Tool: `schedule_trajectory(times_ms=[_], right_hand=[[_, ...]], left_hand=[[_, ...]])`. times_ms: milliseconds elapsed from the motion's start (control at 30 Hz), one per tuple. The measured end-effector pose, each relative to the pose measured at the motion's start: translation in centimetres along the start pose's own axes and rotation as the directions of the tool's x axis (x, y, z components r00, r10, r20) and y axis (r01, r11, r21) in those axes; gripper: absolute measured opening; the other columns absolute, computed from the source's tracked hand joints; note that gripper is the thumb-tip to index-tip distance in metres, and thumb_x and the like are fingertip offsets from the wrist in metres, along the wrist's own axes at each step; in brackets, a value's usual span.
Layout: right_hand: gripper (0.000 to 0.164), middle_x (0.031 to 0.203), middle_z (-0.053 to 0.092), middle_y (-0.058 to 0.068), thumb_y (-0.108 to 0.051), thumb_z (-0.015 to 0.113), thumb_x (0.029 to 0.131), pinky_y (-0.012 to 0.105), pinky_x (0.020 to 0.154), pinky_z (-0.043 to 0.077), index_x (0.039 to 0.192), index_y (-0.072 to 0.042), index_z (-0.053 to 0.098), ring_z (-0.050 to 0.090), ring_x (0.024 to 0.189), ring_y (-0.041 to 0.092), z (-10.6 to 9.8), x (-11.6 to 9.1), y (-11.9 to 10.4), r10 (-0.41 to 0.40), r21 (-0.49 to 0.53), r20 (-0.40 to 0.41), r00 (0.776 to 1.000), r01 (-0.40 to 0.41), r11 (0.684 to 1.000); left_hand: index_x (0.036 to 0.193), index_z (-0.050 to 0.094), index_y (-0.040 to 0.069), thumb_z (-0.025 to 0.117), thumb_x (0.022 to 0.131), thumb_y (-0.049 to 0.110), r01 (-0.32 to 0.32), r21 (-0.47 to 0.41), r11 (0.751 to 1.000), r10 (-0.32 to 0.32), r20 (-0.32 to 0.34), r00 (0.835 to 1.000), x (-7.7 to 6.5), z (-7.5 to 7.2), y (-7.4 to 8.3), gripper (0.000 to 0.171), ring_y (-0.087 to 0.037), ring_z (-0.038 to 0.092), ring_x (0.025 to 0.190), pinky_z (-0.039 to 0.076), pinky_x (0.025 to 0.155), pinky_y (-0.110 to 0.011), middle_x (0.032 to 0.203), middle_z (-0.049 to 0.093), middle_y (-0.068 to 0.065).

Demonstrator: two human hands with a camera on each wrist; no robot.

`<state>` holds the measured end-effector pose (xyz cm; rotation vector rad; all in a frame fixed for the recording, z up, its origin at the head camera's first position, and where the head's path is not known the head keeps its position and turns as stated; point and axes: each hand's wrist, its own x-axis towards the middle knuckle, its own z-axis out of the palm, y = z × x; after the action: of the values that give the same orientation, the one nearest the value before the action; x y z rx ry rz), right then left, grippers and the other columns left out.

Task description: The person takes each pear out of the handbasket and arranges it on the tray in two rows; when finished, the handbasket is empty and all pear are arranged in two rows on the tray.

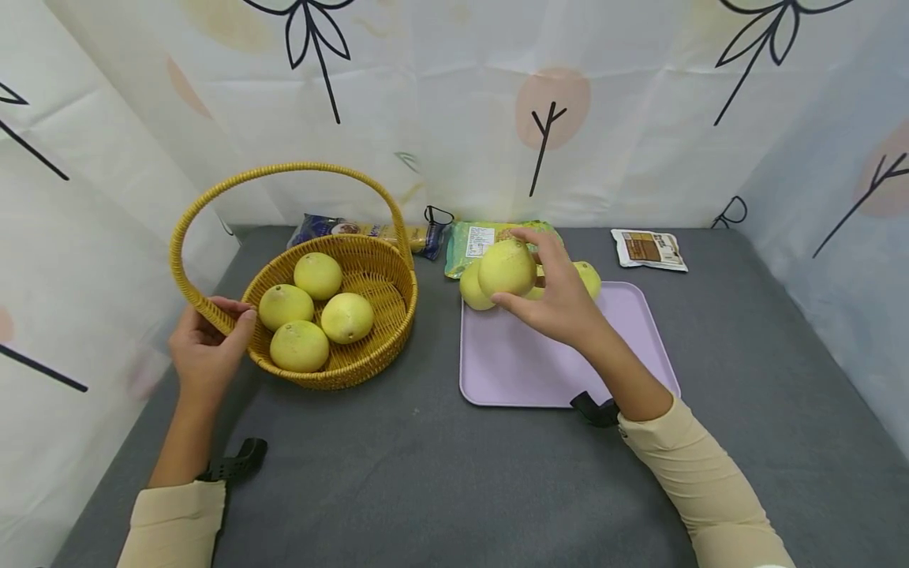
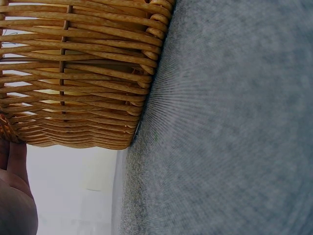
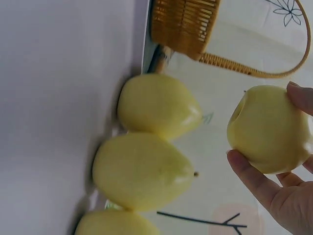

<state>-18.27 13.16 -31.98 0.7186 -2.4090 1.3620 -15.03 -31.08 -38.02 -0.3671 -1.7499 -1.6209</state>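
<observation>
A yellow wicker basket (image 1: pixel 389 353) with a tall arched handle stands on the left, several pale yellow pears (image 1: pixel 299 346) inside it. My left hand (image 1: pixel 207 347) grips the basket at the handle's lower left end, thumb by the rim; the left wrist view shows the basket's woven side. Above the far edge of a lilac tray (image 1: pixel 514 359), my right hand (image 1: pixel 557 304) holds a yellow pear (image 3: pixel 271 128) between thumb and fingers. Other pears (image 3: pixel 142 171) lie in a row along that edge, partly hidden behind the hand in the head view.
Behind the basket lies a blue and yellow packet (image 1: pixel 379 231). A green packet (image 1: pixel 469 239) lies behind the tray, and a white and brown pouch (image 1: pixel 649 249) at the back right. Patterned white cloth (image 1: pixel 454 102) hangs around the grey table (image 1: pixel 398 473).
</observation>
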Motion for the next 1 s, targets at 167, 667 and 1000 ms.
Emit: schedule_trajectory(times_ms=[167, 667, 1000], right_hand=[[0.083, 0.139, 0.040, 0.020, -0.001, 0.088, 0.072, 0.050, 0.081, 0.053, 0.141, 0.000, 0.043, 0.050, 0.106, 0.035, -1.6, -0.6, 0.7, 0.013, -0.059, -0.023, 1.000, -0.014, 0.998], [0.081, 0.138, 0.040, 0.022, 0.000, 0.082, 0.078, 0.035, 0.075, 0.046, 0.142, 0.005, 0.032, 0.051, 0.106, 0.034, -6.0, -0.9, 2.5, 0.170, -0.083, -0.087, 0.982, -0.177, 0.981], [0.081, 0.139, 0.038, 0.024, -0.006, 0.078, 0.081, 0.051, 0.082, 0.045, 0.146, 0.001, 0.031, 0.048, 0.112, 0.040, -9.1, -1.2, 2.7, 0.309, -0.144, -0.151, 0.939, -0.331, 0.933]], left_hand=[[0.101, 0.056, -0.024, 0.067, 0.082, -0.014, 0.010, 0.024, 1.000, -0.010, 0.001, 1.000, 0.0, -0.1, 0.0, 0.024, -0.012, 0.065, 0.071, 0.051, 0.060, -0.015, 0.091, 0.070, -0.015], [0.101, 0.056, -0.023, 0.068, 0.082, -0.014, 0.013, 0.046, 0.999, -0.013, 0.001, 1.000, 0.0, 0.0, 0.0, 0.025, -0.012, 0.065, 0.072, 0.052, 0.061, -0.015, 0.092, 0.070, -0.015], [0.101, 0.056, -0.024, 0.068, 0.082, -0.013, 0.020, 0.040, 0.999, -0.020, -0.005, 1.000, -0.1, 0.1, 0.3, 0.025, -0.013, 0.065, 0.072, 0.052, 0.061, -0.015, 0.091, 0.070, -0.015]])
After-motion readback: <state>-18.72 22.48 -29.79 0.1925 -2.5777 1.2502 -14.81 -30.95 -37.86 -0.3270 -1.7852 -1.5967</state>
